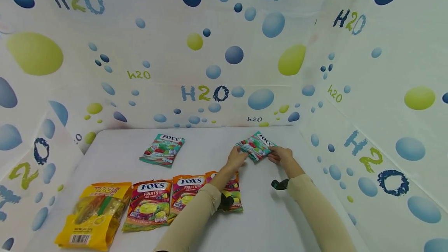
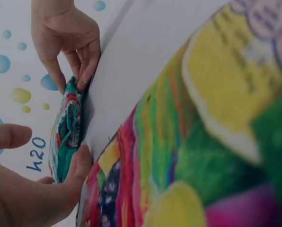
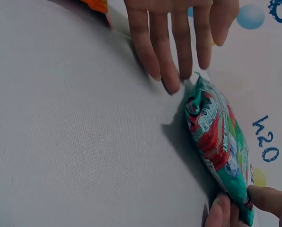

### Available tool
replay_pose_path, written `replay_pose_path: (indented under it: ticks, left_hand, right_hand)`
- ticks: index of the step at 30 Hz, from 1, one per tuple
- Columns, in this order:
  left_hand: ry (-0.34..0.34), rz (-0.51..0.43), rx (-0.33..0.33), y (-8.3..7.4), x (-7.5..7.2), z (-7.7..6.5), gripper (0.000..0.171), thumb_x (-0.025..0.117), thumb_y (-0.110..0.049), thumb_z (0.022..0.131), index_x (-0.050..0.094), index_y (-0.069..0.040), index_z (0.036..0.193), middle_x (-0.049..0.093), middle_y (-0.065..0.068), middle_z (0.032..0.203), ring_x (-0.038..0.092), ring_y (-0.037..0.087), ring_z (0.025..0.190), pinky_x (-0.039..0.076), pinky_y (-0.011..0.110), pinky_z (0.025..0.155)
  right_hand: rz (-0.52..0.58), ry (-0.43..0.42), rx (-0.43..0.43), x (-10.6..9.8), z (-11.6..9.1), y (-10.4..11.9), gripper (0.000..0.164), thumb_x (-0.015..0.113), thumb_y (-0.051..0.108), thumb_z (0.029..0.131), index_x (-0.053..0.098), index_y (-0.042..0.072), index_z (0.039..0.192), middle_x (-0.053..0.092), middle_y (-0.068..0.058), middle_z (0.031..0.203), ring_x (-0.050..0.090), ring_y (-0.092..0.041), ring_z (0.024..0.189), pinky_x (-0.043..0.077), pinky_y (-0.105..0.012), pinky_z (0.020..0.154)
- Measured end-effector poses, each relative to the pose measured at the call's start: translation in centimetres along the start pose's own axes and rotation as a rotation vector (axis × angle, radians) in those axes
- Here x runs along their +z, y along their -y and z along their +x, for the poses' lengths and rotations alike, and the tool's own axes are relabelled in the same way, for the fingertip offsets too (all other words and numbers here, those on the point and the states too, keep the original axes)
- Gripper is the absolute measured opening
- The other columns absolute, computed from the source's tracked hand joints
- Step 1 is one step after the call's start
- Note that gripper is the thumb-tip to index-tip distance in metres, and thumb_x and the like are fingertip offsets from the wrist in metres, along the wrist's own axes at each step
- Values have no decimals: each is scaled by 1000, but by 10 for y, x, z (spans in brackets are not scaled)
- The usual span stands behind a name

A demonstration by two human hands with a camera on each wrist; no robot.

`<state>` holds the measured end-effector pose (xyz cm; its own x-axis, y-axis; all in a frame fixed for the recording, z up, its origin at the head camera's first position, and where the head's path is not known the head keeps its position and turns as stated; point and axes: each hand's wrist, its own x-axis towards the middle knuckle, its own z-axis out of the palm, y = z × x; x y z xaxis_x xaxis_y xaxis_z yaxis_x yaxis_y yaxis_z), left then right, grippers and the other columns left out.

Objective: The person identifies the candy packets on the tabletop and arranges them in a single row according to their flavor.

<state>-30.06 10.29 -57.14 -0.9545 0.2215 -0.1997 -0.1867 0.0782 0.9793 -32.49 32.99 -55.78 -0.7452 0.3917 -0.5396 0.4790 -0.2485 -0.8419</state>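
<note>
A teal Fox's candy bag [image 1: 257, 146] is at the back right of the white table. My right hand [image 1: 282, 156] pinches its right corner between thumb and fingers, as the right wrist view shows on the bag [image 3: 221, 137]. On the bag's other side is my left hand [image 1: 236, 158]. In the right wrist view the left hand's fingers [image 3: 181, 40] are straight and a little apart from the bag. The left wrist view has the bag [image 2: 60, 163] edge-on between both hands. Beneath my left forearm lies a red and orange Fox's Fruits candy bag [image 1: 235, 191], partly covered.
Another teal Fox's bag [image 1: 162, 150] lies at the back left. Two more Fox's Fruits bags [image 1: 148, 205] lie in a row along the front, beside a yellow food packet [image 1: 96, 213] at the left. Patterned sheets [image 1: 241, 116] stand behind and beside the table [image 1: 266, 213].
</note>
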Motion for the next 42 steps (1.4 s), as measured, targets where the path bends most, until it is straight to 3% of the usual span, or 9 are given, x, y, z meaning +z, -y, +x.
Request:
replay_pose_path:
  ticks: [4,8,17,26,32,42]
  left_hand:
    - [80,-106,-25,-1,-5,1,70,58,-16,101,25,4,160,31,27,164,57,40,130,53,47,106]
    - [107,-163,-22,0,-8,6,71,58,-16,104,22,7,160,32,29,163,51,41,138,50,46,110]
    - [65,-207,-28,-1,-12,13,69,58,-19,104,26,6,159,39,27,159,47,40,142,46,47,115]
    - [37,-349,-46,1,-16,19,62,55,-14,104,30,9,156,39,32,157,42,42,146,40,47,119]
    - [17,-452,-58,3,-16,22,59,53,-12,104,31,10,155,40,32,156,43,41,146,39,46,120]
    - [-29,-606,-53,4,-19,21,50,51,-3,104,40,15,149,45,34,151,48,41,140,38,47,121]
  right_hand:
    - [19,6,-6,3,-5,-1,57,76,6,94,48,-7,142,72,-11,91,77,-20,82,60,-36,95]
    - [35,-9,-32,3,-4,-1,54,74,5,95,49,-7,142,72,-12,96,76,-19,83,60,-34,94]
    - [13,8,-50,10,5,-5,58,71,1,96,42,-10,145,72,-14,99,73,-14,77,63,-25,73]
    - [-5,52,-68,9,13,-12,52,68,6,101,46,-10,146,67,-13,109,72,-13,81,61,-30,91]
    - [53,85,-60,8,14,-12,52,68,7,101,48,-8,146,66,-15,118,73,-15,84,58,-33,97]
    - [198,109,-30,9,14,-17,50,73,3,96,53,-4,142,72,-9,100,75,-16,85,61,-33,91]
